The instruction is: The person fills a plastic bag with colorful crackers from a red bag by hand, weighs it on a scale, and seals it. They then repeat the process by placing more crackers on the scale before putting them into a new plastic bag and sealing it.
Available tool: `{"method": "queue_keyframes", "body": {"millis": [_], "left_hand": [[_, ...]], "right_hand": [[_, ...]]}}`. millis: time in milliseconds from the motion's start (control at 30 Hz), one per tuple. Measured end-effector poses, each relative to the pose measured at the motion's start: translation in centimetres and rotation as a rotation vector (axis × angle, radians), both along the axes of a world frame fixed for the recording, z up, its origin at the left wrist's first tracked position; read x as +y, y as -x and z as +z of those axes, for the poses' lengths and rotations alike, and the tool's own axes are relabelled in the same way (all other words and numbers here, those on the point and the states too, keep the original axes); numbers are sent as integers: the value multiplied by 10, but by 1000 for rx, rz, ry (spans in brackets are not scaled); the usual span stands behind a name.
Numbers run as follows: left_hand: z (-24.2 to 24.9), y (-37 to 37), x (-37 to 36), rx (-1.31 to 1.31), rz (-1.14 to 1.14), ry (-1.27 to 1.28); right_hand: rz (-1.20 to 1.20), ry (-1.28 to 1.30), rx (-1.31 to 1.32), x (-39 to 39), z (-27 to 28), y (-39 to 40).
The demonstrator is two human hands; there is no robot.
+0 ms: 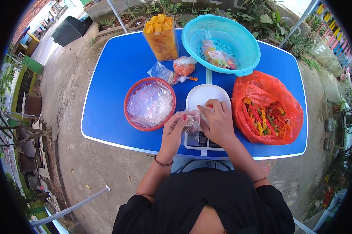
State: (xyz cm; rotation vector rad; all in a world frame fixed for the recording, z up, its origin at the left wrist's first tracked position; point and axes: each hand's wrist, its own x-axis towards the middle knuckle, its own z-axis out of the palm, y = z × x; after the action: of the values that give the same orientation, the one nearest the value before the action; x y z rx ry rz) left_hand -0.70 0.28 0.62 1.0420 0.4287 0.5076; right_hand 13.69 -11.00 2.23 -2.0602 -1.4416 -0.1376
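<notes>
My left hand (172,130) is closed on a small clear plastic bag (194,120), pinched at its left side by the thumb. Something pale and bunched shows inside the bag. Just right of it, my right hand (219,124) hovers over a white kitchen scale (199,93), fingers bent and apart, thumb close to the bag's edge. The hand and bag cover part of the scale's pan and its dark front panel. Left of my left hand, a red basket (126,105) holds a stack of clear plastic bags (150,103).
On the blue table (105,82) stand a tub of yellow-orange chips (160,39), a turquoise basin (191,35) with filled packets, and small plastic bags (183,67), one with orange contents. An orange-red plastic bag (291,97) at right holds colourful crinkled strips (265,121).
</notes>
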Motion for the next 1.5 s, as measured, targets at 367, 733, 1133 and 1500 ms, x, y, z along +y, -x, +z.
{"method": "queue_keyframes", "body": {"millis": [367,733,1133,1500], "left_hand": [[0,-2,-6,118,39,-186],[3,-2,-11,124,-35,-174],[3,-6,-8,14,-5,-21],[7,-2,-12,167,-28,-138]], "right_hand": [[14,-489,506,-6,-1,-10],[333,-264,446,-18,19,-18],[33,24,-2,-16,-8,-20],[128,-428,872,-20,6,-9]]}}
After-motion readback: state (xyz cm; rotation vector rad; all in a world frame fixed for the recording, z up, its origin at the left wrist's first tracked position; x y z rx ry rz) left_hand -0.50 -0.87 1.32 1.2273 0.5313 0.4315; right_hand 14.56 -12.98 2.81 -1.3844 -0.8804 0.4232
